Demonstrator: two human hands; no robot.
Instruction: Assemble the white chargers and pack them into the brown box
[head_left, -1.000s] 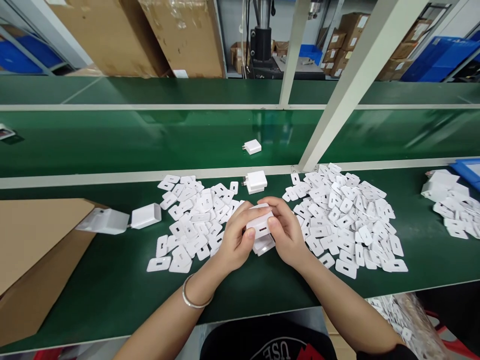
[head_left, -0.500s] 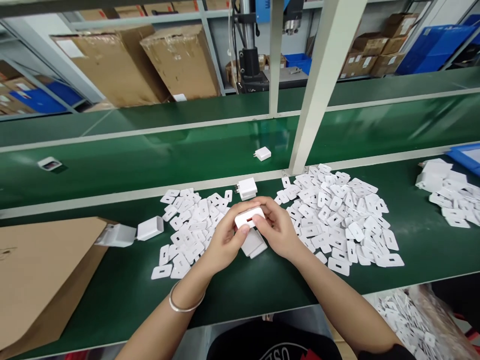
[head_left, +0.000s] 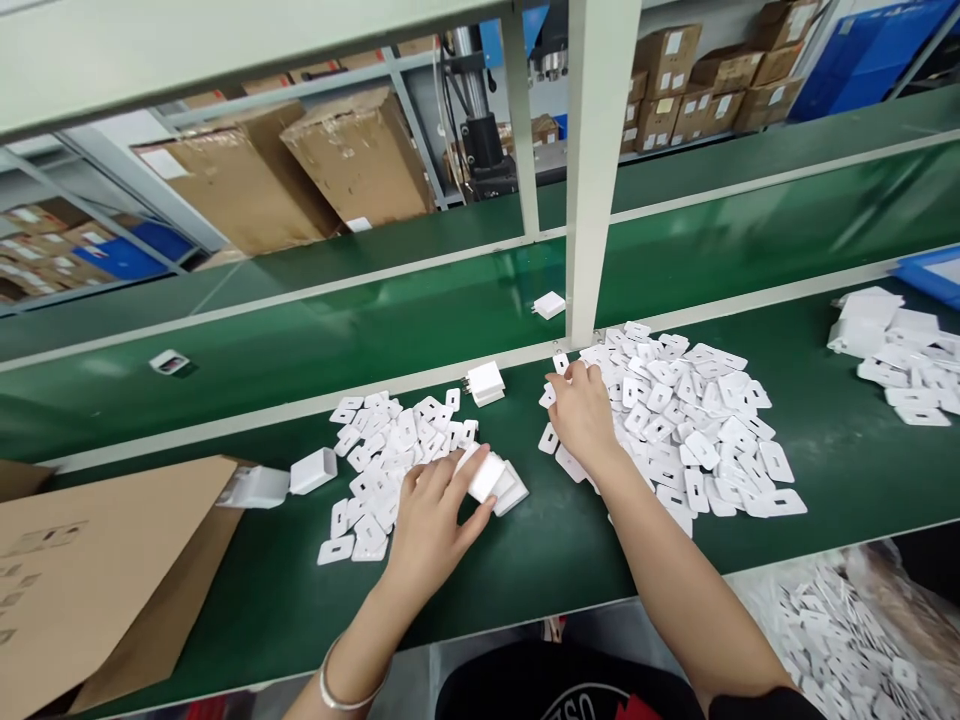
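While the left hand pinched a white charger body low over the near green bench, the right hand lay loosely curled on the right pile of cover plates; one capped charger sat beyond, both piles large

Charger body lies between two plate piles.
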